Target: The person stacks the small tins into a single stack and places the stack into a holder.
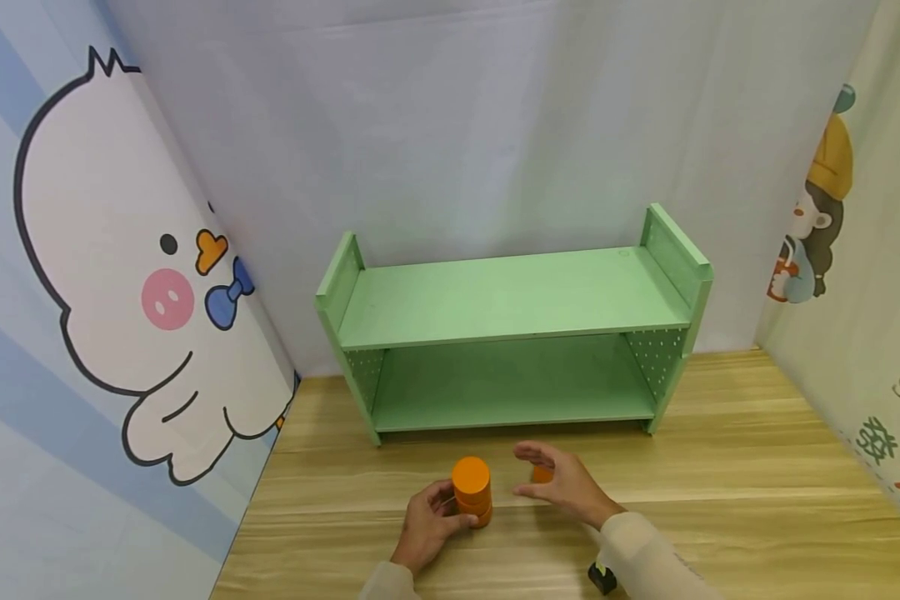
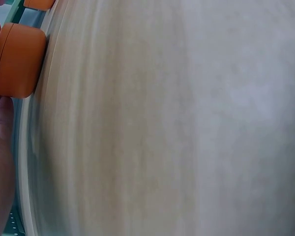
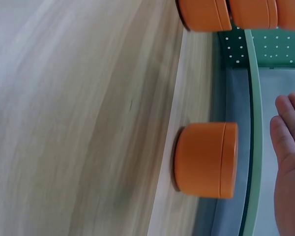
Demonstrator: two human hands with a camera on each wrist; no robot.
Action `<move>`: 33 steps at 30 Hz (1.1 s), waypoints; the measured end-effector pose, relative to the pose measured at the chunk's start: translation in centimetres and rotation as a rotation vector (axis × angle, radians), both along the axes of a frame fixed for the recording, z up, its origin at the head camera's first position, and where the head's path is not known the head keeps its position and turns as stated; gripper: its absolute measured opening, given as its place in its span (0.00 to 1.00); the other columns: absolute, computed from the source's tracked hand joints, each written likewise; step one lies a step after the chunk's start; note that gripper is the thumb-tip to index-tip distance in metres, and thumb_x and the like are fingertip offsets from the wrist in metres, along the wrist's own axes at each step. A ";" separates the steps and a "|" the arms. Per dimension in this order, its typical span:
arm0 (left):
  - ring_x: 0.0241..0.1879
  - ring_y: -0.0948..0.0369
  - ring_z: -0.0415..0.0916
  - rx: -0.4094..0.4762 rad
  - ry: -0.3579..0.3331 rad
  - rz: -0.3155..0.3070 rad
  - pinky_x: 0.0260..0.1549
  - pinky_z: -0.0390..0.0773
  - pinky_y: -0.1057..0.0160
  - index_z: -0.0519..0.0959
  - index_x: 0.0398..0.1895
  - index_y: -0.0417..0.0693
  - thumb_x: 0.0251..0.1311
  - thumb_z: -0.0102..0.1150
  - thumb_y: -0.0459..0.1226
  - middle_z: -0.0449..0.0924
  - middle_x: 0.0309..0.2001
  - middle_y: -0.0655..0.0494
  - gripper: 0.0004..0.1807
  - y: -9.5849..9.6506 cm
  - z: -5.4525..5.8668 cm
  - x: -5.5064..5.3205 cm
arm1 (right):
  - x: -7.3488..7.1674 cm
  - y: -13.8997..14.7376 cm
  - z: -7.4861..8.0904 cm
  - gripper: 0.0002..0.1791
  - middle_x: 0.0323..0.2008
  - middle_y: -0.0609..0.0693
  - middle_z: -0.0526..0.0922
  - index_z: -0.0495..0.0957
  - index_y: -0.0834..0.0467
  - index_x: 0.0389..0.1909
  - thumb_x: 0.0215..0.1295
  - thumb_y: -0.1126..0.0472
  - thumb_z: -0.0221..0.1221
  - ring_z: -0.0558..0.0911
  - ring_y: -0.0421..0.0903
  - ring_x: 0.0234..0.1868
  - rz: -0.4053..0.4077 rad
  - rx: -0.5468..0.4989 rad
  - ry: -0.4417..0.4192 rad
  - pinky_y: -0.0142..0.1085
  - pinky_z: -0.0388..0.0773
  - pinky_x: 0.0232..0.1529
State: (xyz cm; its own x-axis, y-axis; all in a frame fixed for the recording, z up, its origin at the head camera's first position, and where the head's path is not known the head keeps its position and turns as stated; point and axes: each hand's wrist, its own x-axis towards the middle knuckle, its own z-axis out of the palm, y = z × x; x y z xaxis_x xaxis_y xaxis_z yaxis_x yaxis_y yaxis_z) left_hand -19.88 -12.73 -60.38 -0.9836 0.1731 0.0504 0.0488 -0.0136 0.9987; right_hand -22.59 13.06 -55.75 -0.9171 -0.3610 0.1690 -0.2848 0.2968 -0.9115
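Several orange lidded jars (image 1: 471,479) stand piled in one upright stack on the wooden table, in the head view's lower middle. My left hand (image 1: 426,525) holds this stack low down, thumb on the near side and fingers on the far side. A single orange jar (image 3: 205,160) stands apart to the right; in the head view the right hand partly hides it. Beside that jar my right hand (image 1: 566,485) hovers, thumb and fingers spread with nothing between them. The left wrist view catches only part of the stacked jars (image 2: 22,61) and a fingertip against them.
Behind the jars stands a green two-level shelf (image 1: 510,300) with perforated side panels. A small black object (image 1: 602,577) with a green part lies by the right forearm. Printed curtains (image 1: 450,125) hang at the back and both sides of the wooden table (image 1: 750,467).
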 end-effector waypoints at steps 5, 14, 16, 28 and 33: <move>0.57 0.44 0.77 -0.004 -0.008 0.004 0.54 0.81 0.61 0.76 0.56 0.28 0.46 0.77 0.27 0.78 0.56 0.36 0.32 0.0 0.0 -0.1 | -0.2 0.7 -0.2 0.34 0.58 0.62 0.79 0.72 0.69 0.62 0.56 0.63 0.73 0.77 0.62 0.60 -0.011 0.010 0.018 0.54 0.73 0.62; 0.57 0.45 0.77 -0.001 -0.007 0.008 0.54 0.81 0.62 0.76 0.56 0.28 0.46 0.77 0.26 0.78 0.56 0.37 0.31 0.0 0.1 0.0 | -0.4 1.9 -0.9 0.33 0.58 0.66 0.78 0.72 0.69 0.61 0.56 0.64 0.73 0.77 0.64 0.59 -0.022 -0.010 0.040 0.55 0.74 0.61; 0.57 0.45 0.77 -0.006 -0.010 0.008 0.54 0.81 0.62 0.76 0.56 0.29 0.46 0.77 0.27 0.78 0.56 0.37 0.31 0.0 0.1 0.0 | -0.5 2.2 -1.1 0.34 0.58 0.66 0.78 0.72 0.70 0.61 0.56 0.64 0.73 0.77 0.64 0.59 -0.029 -0.013 0.040 0.54 0.74 0.61; 0.57 0.44 0.77 -0.008 -0.011 0.008 0.54 0.81 0.62 0.76 0.56 0.28 0.46 0.77 0.27 0.78 0.57 0.37 0.31 0.0 0.2 -0.1 | -0.3 3.4 -1.2 0.35 0.58 0.66 0.78 0.73 0.70 0.60 0.54 0.62 0.75 0.77 0.62 0.60 -0.106 -0.021 0.007 0.53 0.71 0.64; 0.57 0.45 0.77 -0.009 -0.013 0.005 0.54 0.81 0.62 0.76 0.55 0.28 0.46 0.78 0.27 0.78 0.56 0.37 0.31 0.0 0.2 -0.1 | -0.5 4.0 -1.6 0.35 0.58 0.66 0.78 0.72 0.71 0.61 0.54 0.63 0.74 0.76 0.63 0.61 -0.134 -0.019 0.016 0.54 0.70 0.65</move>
State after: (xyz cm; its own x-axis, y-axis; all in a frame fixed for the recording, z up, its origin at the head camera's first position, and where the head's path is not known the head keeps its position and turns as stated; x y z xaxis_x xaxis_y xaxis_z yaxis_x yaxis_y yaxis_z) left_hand -19.95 -12.70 -60.20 -0.9851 0.1681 0.0360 0.0358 -0.0040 0.9993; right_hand -23.09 17.09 -57.36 -0.9539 -0.2321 0.1901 -0.2588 0.3158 -0.9129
